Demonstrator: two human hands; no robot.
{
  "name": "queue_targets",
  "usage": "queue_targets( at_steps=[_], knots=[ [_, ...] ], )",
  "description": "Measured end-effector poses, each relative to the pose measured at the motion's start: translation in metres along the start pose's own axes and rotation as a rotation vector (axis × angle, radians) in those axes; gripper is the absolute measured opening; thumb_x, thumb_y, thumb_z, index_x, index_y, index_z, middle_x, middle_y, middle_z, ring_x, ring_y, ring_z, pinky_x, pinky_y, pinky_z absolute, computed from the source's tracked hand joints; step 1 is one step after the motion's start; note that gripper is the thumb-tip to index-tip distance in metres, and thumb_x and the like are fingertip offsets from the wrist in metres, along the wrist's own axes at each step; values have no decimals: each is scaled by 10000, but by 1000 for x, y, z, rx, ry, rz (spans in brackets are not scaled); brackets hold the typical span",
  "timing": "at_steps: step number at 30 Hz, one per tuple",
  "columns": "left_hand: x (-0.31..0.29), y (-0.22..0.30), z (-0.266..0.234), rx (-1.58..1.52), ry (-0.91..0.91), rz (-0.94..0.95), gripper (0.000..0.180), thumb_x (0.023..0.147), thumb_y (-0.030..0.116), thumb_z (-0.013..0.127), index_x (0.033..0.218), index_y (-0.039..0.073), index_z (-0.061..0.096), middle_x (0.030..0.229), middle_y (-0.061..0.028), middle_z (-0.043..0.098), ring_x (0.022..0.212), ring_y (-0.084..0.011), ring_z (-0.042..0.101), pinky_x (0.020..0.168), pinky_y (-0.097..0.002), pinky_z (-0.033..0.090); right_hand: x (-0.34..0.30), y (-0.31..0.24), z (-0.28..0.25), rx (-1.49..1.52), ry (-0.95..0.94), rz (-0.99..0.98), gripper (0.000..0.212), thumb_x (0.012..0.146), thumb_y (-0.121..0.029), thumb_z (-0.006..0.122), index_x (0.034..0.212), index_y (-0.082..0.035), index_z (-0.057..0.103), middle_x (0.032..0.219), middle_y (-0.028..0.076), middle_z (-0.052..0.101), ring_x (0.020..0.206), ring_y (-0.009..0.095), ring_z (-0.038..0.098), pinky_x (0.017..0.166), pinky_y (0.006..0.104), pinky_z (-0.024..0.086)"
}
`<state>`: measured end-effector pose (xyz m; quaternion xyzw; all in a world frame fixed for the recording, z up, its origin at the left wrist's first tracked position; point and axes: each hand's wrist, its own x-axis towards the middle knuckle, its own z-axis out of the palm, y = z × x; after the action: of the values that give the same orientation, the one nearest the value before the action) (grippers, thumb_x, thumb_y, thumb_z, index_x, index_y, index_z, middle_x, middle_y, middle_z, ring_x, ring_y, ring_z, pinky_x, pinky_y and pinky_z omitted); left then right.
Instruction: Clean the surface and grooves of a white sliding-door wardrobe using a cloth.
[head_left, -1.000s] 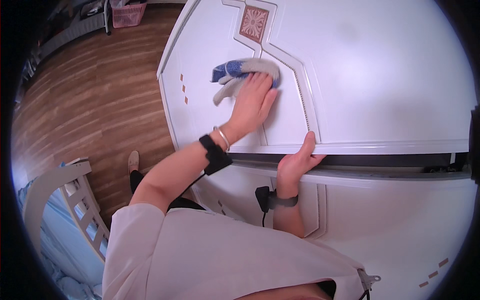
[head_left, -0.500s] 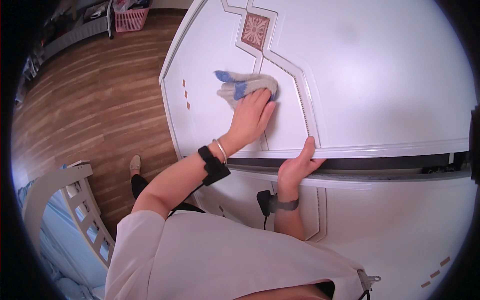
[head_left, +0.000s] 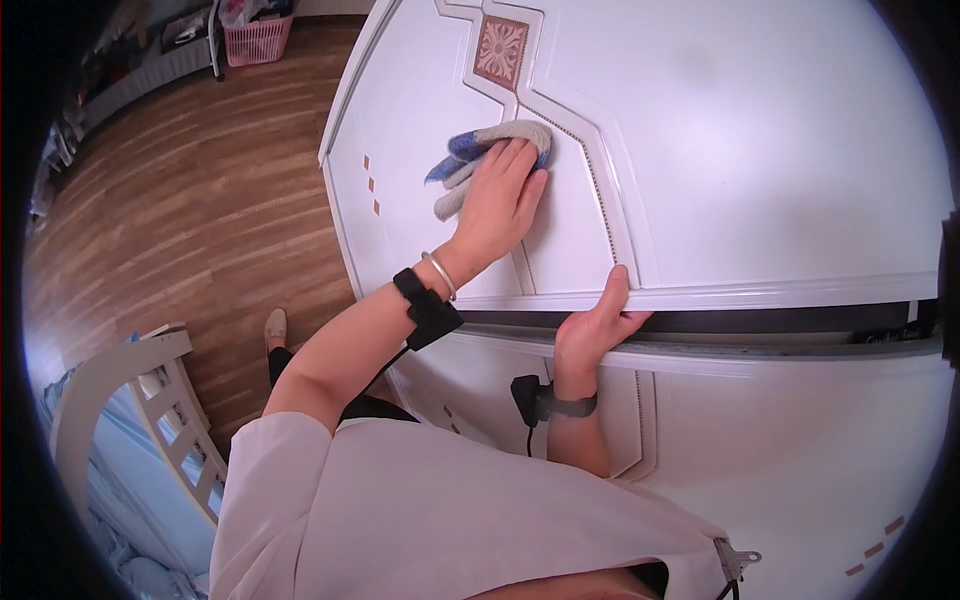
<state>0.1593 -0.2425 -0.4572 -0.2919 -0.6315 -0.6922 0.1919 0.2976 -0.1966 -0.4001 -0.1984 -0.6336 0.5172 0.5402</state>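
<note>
My left hand [head_left: 497, 205] presses a bunched grey and blue fuzzy cloth [head_left: 525, 131] against the face of a white panelled door [head_left: 720, 180]. Its fingers rest bent over the cloth, and folded ends stick out to the left. At the door's near edge my right hand [head_left: 593, 335] grips the rim, thumb on top; its other fingers are hidden behind the edge. A dark gap [head_left: 740, 322] runs between this door and a second white panel [head_left: 760, 430] nearer me. A brown square ornament [head_left: 501, 52] and grey beaded trim decorate the door.
Wooden floor [head_left: 230, 190] spreads on the left. A pale slatted bed rail [head_left: 165, 410] with blue bedding [head_left: 120, 470] stands at lower left. A pink basket [head_left: 257, 42] is at the far left. Black straps with cables circle both wrists.
My left hand has slid the cloth slightly up and left across the door, and its folds have shifted. The right hand keeps its hold on the edge.
</note>
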Motion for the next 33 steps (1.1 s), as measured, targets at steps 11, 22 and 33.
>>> queue_targets(
  at_steps=[11, 22, 33],
  knots=[
    [-2, 5, 1, -10, -30, -16, 298, 933, 136, 525, 1143, -74, 510, 1157, -265, 536, 1074, -459, 479, 936, -488, 394, 2, 2, -6, -25, -35, -2, 428, 926, -59, 579, 1326, 7, 445, 1338, 114, 511, 1175, 201, 496, 1027, 338, 376],
    [-13, 6, 4, 17, -150, -75, 375, 929, 165, 544, 1208, -82, 493, 1181, -297, 519, 1141, -467, 467, 1009, -466, 370, 0, 5, -8, -65, -26, -20, 422, 933, -47, 565, 1326, 23, 430, 1331, 133, 511, 1172, 213, 503, 1025, 347, 384],
    [18, -39, 28, -175, 28, -207, 491, 1007, 291, 430, 1324, -80, 477, 1308, -295, 526, 1255, -427, 472, 1095, -430, 335, 0, 2, -4, -133, 35, 20, 384, 938, -87, 560, 1282, 45, 451, 1275, 137, 539, 1126, 210, 523, 992, 338, 400]
  ],
)
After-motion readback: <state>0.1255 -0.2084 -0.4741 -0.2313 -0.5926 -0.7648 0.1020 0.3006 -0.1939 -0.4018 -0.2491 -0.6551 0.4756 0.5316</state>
